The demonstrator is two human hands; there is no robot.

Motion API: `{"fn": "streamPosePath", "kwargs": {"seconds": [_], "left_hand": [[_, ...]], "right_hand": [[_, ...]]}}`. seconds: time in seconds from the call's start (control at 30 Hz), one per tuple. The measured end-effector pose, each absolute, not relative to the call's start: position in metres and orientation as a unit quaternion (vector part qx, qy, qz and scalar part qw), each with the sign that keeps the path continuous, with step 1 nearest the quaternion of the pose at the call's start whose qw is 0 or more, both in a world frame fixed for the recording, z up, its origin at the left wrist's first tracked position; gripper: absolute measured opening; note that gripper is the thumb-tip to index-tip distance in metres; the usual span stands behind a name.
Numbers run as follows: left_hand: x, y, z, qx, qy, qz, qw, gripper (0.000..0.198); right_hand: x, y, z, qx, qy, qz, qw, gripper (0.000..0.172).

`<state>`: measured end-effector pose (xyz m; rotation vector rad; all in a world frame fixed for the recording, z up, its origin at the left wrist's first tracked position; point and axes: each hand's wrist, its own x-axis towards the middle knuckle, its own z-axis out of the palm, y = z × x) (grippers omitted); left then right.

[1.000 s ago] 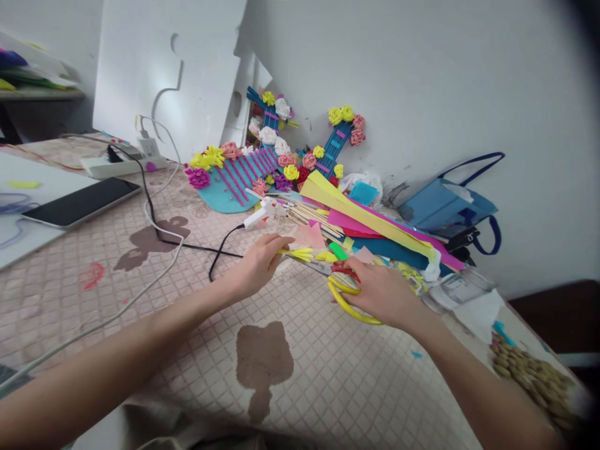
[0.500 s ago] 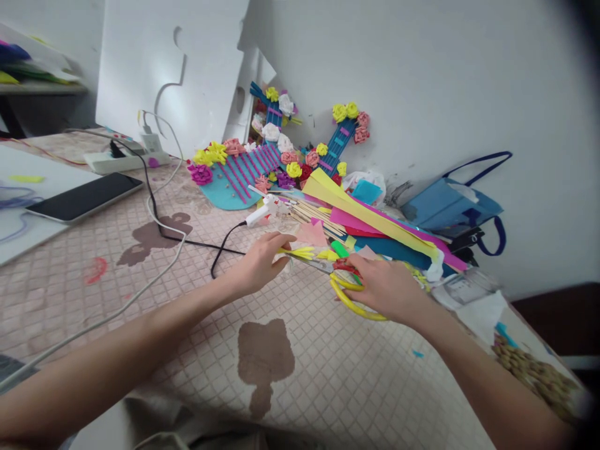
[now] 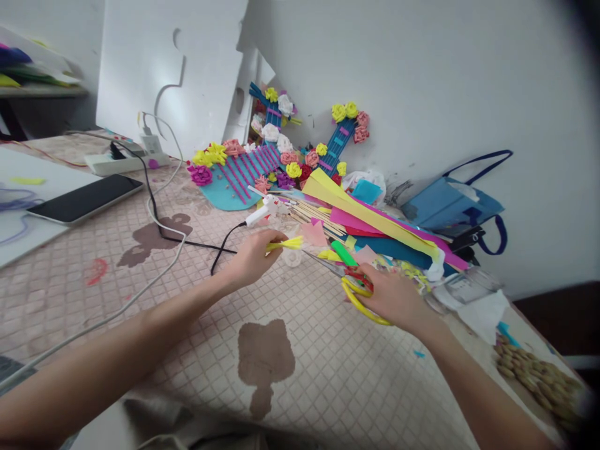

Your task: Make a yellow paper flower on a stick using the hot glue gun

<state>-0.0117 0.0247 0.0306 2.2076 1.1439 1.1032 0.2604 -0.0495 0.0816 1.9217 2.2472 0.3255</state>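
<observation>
Between the fingers of my left hand (image 3: 255, 255) is a strip of yellow paper (image 3: 291, 243), its free end cut into a fringe that points right. My right hand (image 3: 394, 294) grips yellow-and-red-handled scissors (image 3: 359, 294). Their blades point left toward the fringe, and a small gap separates tip and paper. Just beyond the scissors lies a green-handled cutter (image 3: 344, 252) among paper scraps. A white glue gun (image 3: 257, 215) rests on the table past my left hand, its black cord running back under that hand.
Yellow paper sheets (image 3: 370, 212) and thin wooden sticks (image 3: 319, 215) lie behind my hands. Paper-flower decorations (image 3: 244, 175) lean by the wall. A power strip (image 3: 115, 162) and a tablet (image 3: 87, 197) sit left. At right are a blue bag (image 3: 450, 206) and a heap of peanuts (image 3: 534, 381).
My right hand has drawn the scissors back to the right, away from the yellow paper. The left hand has shifted slightly left, tilting the fringed end upward.
</observation>
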Motion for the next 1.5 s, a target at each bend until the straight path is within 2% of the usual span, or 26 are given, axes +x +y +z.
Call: {"fn": "streamPosePath", "kwargs": {"seconds": [0.17, 0.33, 0.53, 0.6, 0.67, 0.73, 0.8, 0.9, 1.0, 1.1, 1.27, 1.33, 1.4, 1.5], "left_hand": [[-0.018, 0.038, 0.026, 0.772, 0.478, 0.363, 0.209, 0.014], [-0.02, 0.049, 0.018, 0.772, 0.51, 0.324, 0.198, 0.01], [-0.024, 0.051, 0.014, 0.785, 0.52, 0.302, 0.149, 0.011], [-0.025, 0.049, 0.014, 0.782, 0.531, 0.301, 0.124, 0.01], [-0.025, 0.046, 0.014, 0.776, 0.547, 0.303, 0.076, 0.02], [-0.025, 0.042, 0.016, 0.773, 0.553, 0.309, 0.03, 0.031], [-0.023, 0.039, 0.019, 0.78, 0.529, 0.335, 0.016, 0.032], [-0.018, 0.034, 0.02, 0.793, 0.461, 0.391, 0.073, 0.02], [-0.01, 0.029, 0.017, 0.8, 0.433, 0.386, 0.153, 0.013], [-0.004, 0.026, 0.014, 0.804, 0.444, 0.35, 0.186, 0.013], [-0.002, 0.025, 0.012, 0.797, 0.449, 0.351, 0.2, 0.015], [-0.002, 0.025, 0.011, 0.783, 0.457, 0.353, 0.231, 0.018], [0.0, 0.024, 0.012, 0.761, 0.455, 0.358, 0.291, 0.022], [0.003, 0.022, 0.014, 0.723, 0.408, 0.386, 0.402, 0.022]], "right_hand": [[0.28, -0.061, 0.052, 0.679, 0.732, 0.034, 0.039, 0.034], [0.284, -0.065, 0.056, 0.629, 0.777, 0.003, -0.03, 0.024], [0.229, -0.014, 0.049, 0.595, 0.78, -0.091, -0.17, 0.02], [0.209, 0.011, 0.037, 0.595, 0.779, -0.089, -0.175, 0.019], [0.194, 0.031, 0.026, 0.597, 0.779, -0.082, -0.171, 0.019], [0.187, 0.042, 0.019, 0.6, 0.779, -0.076, -0.165, 0.013], [0.185, 0.044, 0.017, 0.603, 0.778, -0.067, -0.162, 0.007], [0.188, 0.036, 0.021, 0.605, 0.777, -0.053, -0.166, 0.008], [0.189, 0.029, 0.025, 0.605, 0.777, -0.045, -0.168, 0.007], [0.185, 0.03, 0.024, 0.608, 0.777, -0.045, -0.155, 0.012], [0.177, 0.031, 0.021, 0.609, 0.777, -0.051, -0.149, 0.001], [0.176, 0.025, 0.022, 0.61, 0.774, -0.051, -0.159, 0.005], [0.176, 0.014, 0.025, 0.597, 0.772, -0.061, -0.208, 0.008], [0.176, -0.006, 0.031, 0.548, 0.756, -0.11, -0.34, 0.01]]}}
